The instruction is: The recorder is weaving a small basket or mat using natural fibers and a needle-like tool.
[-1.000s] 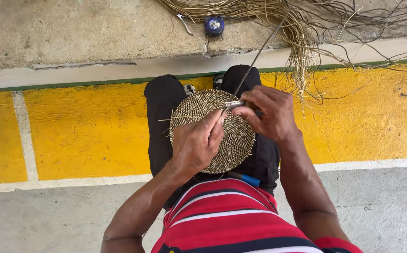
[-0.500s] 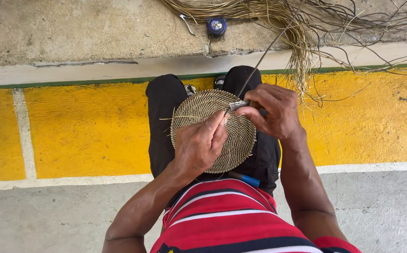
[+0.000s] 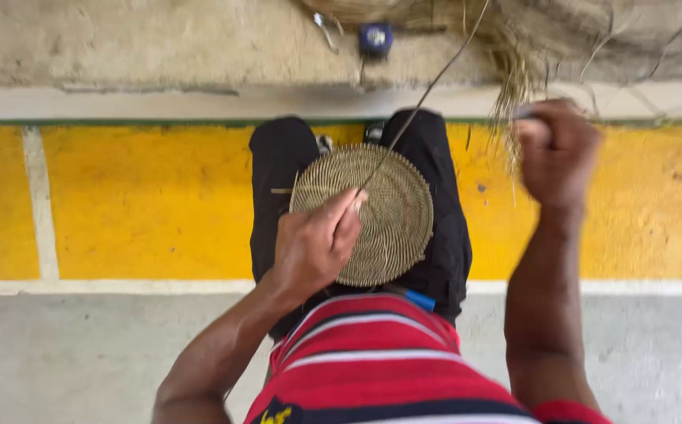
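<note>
We are looking down at a broad yellow painted band (image 3: pixel 144 204) that is running across the ground, edged by white lines, with grey concrete floor (image 3: pixel 82 353) lying below it and a rough concrete ledge (image 3: pixel 160 39) stretching above it. We are sitting with legs in black trousers (image 3: pixel 274 173) reaching over the yellow band, and a red, white and dark striped shirt (image 3: pixel 372 369) is filling the bottom of the view. A heap of dry straw-coloured fibres (image 3: pixel 513 47) is lying on the ledge at the top right, some of it trailing down over the edge.

On our lap a round woven disc (image 3: pixel 392 212) of pale fibre is resting, tilted toward us. Our left hand (image 3: pixel 313 243) is pressing on the disc's near left side, fingers closed together against the weave and pinning it. Our right hand (image 3: pixel 557 149), blurred, is raised well to the right of the disc and is curled into a fist; we cannot tell exactly what it is clamping. A long thin strand (image 3: pixel 427 90) is running taut from the disc near the left fingertips up toward the top of the frame. A small blue round object (image 3: pixel 374 37) is sitting on the ledge beside the fibres.
</note>
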